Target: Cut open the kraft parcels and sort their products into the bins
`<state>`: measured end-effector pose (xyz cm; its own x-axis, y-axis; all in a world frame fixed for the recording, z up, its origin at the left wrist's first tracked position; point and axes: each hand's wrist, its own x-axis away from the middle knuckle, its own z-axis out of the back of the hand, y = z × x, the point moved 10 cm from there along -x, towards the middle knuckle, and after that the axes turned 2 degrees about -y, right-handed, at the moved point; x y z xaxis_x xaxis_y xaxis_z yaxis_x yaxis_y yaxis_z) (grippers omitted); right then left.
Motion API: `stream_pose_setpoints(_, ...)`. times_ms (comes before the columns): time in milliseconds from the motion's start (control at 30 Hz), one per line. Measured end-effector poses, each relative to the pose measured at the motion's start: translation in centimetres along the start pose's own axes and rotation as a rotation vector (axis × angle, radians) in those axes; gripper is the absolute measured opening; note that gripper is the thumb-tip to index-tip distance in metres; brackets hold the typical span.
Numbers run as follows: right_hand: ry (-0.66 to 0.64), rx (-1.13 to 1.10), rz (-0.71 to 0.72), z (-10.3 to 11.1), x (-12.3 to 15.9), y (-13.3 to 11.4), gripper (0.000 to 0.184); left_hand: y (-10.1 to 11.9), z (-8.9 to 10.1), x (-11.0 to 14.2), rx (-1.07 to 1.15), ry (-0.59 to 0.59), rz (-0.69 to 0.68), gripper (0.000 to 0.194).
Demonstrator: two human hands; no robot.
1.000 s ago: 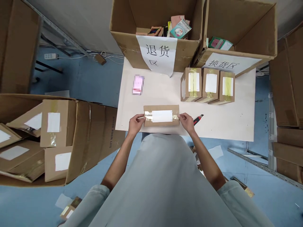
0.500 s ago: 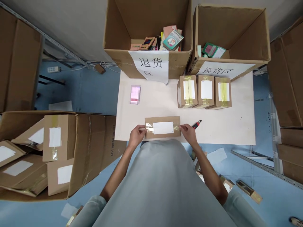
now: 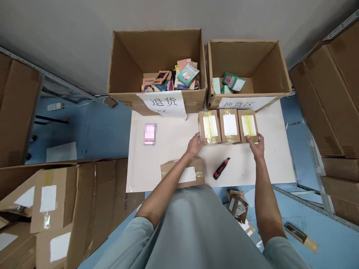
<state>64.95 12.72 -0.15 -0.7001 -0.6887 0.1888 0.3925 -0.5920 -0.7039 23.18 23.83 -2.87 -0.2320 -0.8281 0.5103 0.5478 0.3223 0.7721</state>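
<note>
Three small cardboard boxes stand side by side on the table: a left box [image 3: 207, 121], a middle box [image 3: 229, 137] and a right box [image 3: 242, 115]. Each is taped and has a white label on top. My left hand [image 3: 194, 145] grips the left box at its near left corner. My right hand [image 3: 257, 146] grips the right box, thumb on its near edge, fingers at its right side. Partly under my left forearm lies a longer taped box [image 3: 198, 165] with a white label. A red and black utility knife [image 3: 221, 169], blade out, rests between my arms.
Behind the row stand two large open cartons with paper signs: a left carton [image 3: 123, 98] holding small books and a right carton [image 3: 269, 99] holding green boxes. A blurred pink item [image 3: 150, 134] lies on the table [image 3: 137, 160]. A big carton [image 3: 103, 194] of parcels stands left.
Both hands have left the longer box and moved forward to the row of three boxes. The knife now shows whole. My view has tilted up.
</note>
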Motion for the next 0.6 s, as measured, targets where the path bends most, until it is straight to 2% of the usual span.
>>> stream_pose_setpoints(100, -0.059, -0.063, -0.148, -1.0, 0.5, 1.2, 0.121, 0.8, -1.6, -0.9, -0.088, -0.020, 0.016, 0.062)
stream_pose_setpoints(133, -0.068, -0.077, -0.157, -1.0, 0.6, 1.4, 0.123, 1.0, -1.9, -0.8, -0.119, -0.016, 0.007, 0.061)
stream_pose_setpoints(333, -0.083, -0.117, -0.123, 0.9, -0.7, 2.4, 0.118, 2.4, -3.7, -0.2, -0.255, -0.005, -0.031, 0.060)
stream_pose_setpoints(467, -0.045, -0.066, -0.146, 2.7, -0.9, 4.0, 0.119, 3.1, -5.7, 0.1, -0.274, -0.068, -0.055, 0.064)
stream_pose_setpoints(600, -0.005, -0.065, -0.135, 3.7, -1.0, 5.5, 0.123, 4.7, -7.0, -0.9, -0.273, -0.093, -0.103, 0.063)
